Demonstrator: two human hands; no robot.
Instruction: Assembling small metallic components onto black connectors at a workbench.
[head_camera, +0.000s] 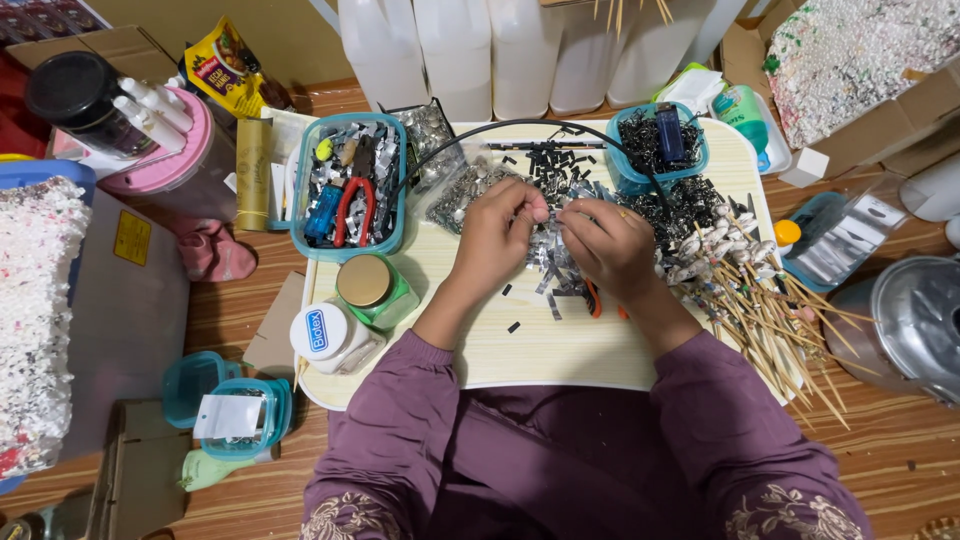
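Observation:
My left hand (497, 236) and my right hand (610, 244) meet over the middle of a small pale wooden lap table (545, 350). Their fingertips pinch a small silvery strip (551, 213) between them. Under and around the hands lies a loose pile of silver and black foil pieces (560, 175). An orange-handled tool (593, 300) peeks out beneath my right hand. To the right of that hand lies a heap of wooden skewers (770, 310) with small silver and black ornaments on their ends. Purple sleeves cover both forearms.
A teal tray (350, 185) with red pliers and foil scraps sits at the table's left. Beside it stand a gold-lidded green jar (368, 285) and a white jar (325, 335). A teal bowl (657, 145) holds black bits and a lighter. White jugs (500, 50) stand behind. A metal pot (915, 325) is at right.

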